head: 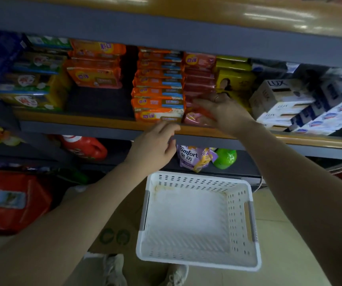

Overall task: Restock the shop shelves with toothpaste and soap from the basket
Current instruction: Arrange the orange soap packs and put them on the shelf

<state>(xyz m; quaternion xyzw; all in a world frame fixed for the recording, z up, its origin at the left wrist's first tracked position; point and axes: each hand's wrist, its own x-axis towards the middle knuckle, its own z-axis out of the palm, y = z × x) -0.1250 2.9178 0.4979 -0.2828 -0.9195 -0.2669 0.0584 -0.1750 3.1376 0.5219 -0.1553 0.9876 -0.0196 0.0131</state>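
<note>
A white perforated basket [199,219] stands on the floor below the shelf, with nothing inside it. On the shelf [79,125] a tall stack of orange soap packs [158,87] stands beside a stack of pink soap packs [199,79]. My right hand [221,112] reaches into the shelf and holds a pink and orange soap pack [196,116] low in the pink stack. My left hand [155,147] hovers at the shelf's front edge, fingers loosely curled near the lowest orange pack, holding nothing.
White Lux soap boxes [279,100] and blue-white boxes [335,114] fill the shelf's right end. Yellow packs [234,79] sit behind my right hand. A gap [100,102] lies left of the orange stack. Below stand a red detergent jug [83,147], a Comfort pouch [192,157] and a cardboard box [116,223].
</note>
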